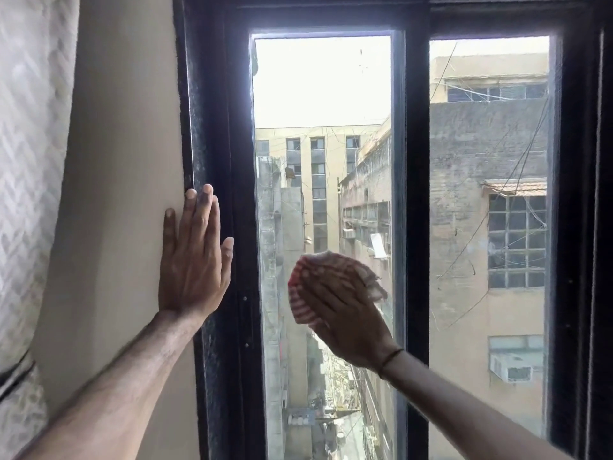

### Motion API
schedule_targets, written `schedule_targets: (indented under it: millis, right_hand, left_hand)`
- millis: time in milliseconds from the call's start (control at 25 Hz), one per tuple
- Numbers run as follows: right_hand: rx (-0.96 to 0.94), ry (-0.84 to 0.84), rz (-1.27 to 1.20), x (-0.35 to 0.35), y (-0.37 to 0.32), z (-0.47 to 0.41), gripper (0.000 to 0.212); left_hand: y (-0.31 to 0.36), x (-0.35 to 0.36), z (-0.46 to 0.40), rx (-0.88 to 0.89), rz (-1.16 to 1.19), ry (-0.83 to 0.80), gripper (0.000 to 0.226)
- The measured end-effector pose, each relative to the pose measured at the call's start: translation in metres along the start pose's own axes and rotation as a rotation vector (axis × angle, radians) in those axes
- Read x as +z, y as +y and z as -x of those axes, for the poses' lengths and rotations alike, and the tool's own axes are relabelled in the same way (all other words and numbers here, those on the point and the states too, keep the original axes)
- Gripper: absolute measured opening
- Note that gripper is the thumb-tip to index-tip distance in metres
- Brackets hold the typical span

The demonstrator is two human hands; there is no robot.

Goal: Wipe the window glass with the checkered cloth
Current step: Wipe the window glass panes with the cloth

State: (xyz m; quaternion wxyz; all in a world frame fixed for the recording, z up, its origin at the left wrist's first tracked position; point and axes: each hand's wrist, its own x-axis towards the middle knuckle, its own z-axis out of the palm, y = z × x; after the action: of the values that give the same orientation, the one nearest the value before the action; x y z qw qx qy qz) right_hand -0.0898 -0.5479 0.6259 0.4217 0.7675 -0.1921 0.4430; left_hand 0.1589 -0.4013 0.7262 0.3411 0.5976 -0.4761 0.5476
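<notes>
A tall, narrow pane of window glass [321, 127] sits in a black frame [219, 161]. My right hand [348, 323] presses a bunched red-and-white checkered cloth [311, 277] flat against the lower middle of this pane. The cloth shows above and to the left of my fingers. My left hand [194, 260] lies flat and open, fingers together, on the beige wall where it meets the frame's left edge. It holds nothing.
A second glass pane [487, 144] lies to the right behind a black upright [416, 194]. A beige wall [122, 161] and a pale patterned curtain [30, 144] stand at the left. Buildings and an alley show through the glass.
</notes>
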Motion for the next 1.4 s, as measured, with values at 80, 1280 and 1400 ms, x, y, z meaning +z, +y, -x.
schedule_targets:
  millis: [80,1280,1400]
  right_hand:
    - [0.034,0.008,0.056,-0.013,0.024,0.028,0.062]
    - [0.381,0.317,-0.136,0.005,0.005,-0.087,0.056]
    - [0.051,0.205,-0.128,0.005,-0.023,-0.047,0.044]
  left_hand:
    - [0.003,-0.002,0.001,-0.008,0.012,-0.011,0.065]
    - [-0.002,0.011,0.005,0.005,0.001,0.067,0.065]
    - [-0.008,0.012,0.005,0.02,0.048,0.062,0.066]
